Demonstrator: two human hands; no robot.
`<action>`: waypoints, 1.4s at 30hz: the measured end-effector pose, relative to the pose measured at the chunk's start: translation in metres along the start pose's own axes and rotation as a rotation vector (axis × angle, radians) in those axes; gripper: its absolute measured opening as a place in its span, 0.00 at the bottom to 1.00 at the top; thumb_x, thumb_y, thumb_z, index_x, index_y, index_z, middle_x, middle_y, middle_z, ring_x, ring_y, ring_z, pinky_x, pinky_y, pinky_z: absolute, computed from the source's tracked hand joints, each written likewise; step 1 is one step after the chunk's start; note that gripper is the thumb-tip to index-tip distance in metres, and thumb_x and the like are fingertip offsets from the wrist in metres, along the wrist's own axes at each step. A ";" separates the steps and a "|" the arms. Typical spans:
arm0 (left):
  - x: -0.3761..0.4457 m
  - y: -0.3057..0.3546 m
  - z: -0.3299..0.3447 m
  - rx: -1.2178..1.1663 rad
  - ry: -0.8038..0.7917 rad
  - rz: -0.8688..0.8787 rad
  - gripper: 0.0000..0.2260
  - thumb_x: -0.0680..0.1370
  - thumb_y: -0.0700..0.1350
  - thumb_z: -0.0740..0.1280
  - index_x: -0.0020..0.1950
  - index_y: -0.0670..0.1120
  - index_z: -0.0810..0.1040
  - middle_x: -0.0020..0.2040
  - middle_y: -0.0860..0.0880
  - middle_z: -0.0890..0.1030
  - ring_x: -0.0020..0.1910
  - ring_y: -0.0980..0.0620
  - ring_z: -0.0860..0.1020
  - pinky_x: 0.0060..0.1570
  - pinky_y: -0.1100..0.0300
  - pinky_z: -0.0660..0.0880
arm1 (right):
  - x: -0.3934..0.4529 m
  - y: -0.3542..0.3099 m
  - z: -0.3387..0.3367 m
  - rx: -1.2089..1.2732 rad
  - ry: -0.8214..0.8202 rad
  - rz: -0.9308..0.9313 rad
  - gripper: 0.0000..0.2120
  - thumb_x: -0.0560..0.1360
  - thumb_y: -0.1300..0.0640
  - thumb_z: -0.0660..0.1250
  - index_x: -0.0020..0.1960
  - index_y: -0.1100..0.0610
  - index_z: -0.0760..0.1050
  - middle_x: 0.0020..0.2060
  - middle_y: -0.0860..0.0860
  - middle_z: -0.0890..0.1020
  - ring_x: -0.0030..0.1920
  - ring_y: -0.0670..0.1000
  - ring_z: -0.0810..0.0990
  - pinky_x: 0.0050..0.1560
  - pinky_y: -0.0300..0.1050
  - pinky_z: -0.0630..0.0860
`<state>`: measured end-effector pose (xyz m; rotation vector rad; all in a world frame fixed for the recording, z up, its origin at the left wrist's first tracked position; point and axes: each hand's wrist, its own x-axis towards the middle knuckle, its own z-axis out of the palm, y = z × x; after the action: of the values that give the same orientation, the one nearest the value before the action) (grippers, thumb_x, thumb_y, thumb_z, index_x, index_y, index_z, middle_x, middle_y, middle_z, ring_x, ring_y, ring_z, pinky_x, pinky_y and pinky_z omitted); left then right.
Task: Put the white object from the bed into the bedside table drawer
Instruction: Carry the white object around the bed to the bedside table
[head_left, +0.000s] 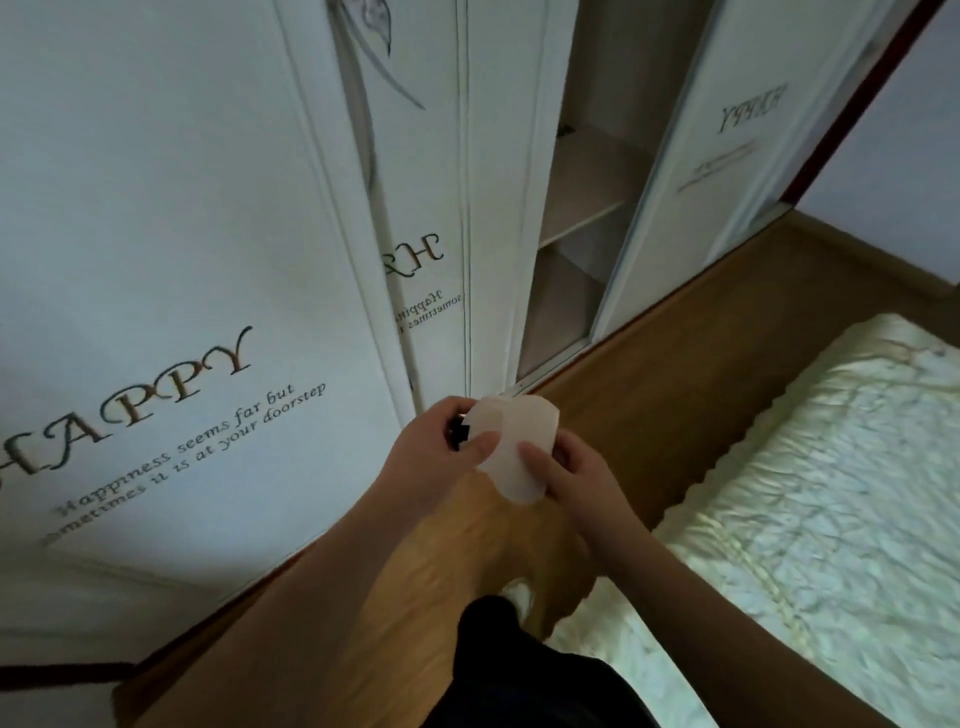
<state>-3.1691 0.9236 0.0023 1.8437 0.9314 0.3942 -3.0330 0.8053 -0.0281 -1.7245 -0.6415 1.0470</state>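
**Head view: both your hands are on the white object, over the floor**

Head camera looks down on your left hand and right hand, brought close together in front of you. Both are clamped on the white object: your left thumb lies across its near face, your right thumb presses its lower right part, and the other fingers wrap behind it. A small dark part shows at the object's left edge, against your left fingers; what it is you cannot tell from here.

You hold the object in the air above the wooden floor, between the wardrobe and the bed. To your left stands the white wardrobe door lettered "HAPPY", and beyond it one section is open, with bare shelves showing. To your right lies the bed under a pale quilted cover. Your dark-clothed leg shows at the bottom edge.
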 end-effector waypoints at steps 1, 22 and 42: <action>0.019 0.000 0.002 0.001 -0.017 -0.002 0.14 0.74 0.53 0.70 0.58 0.51 0.76 0.48 0.55 0.82 0.45 0.58 0.80 0.38 0.72 0.74 | 0.015 0.000 -0.006 0.007 0.031 0.001 0.12 0.73 0.40 0.68 0.53 0.42 0.74 0.50 0.43 0.82 0.50 0.47 0.82 0.50 0.45 0.80; 0.402 0.127 0.186 0.036 -0.651 0.139 0.14 0.72 0.59 0.71 0.53 0.58 0.72 0.49 0.54 0.80 0.45 0.56 0.81 0.40 0.62 0.81 | 0.235 -0.036 -0.242 0.343 0.730 0.002 0.15 0.75 0.41 0.65 0.59 0.45 0.73 0.51 0.44 0.80 0.44 0.38 0.82 0.35 0.33 0.78; 0.713 0.287 0.443 0.037 -0.980 0.227 0.15 0.68 0.65 0.70 0.50 0.62 0.73 0.50 0.54 0.81 0.40 0.56 0.84 0.37 0.61 0.81 | 0.415 -0.039 -0.543 0.476 1.126 0.159 0.08 0.80 0.50 0.62 0.55 0.46 0.79 0.48 0.47 0.84 0.48 0.50 0.83 0.48 0.45 0.79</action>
<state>-2.3041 1.1158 -0.0420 1.8522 0.0562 -0.3913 -2.3553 0.8973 -0.0581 -1.6190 0.4351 0.1634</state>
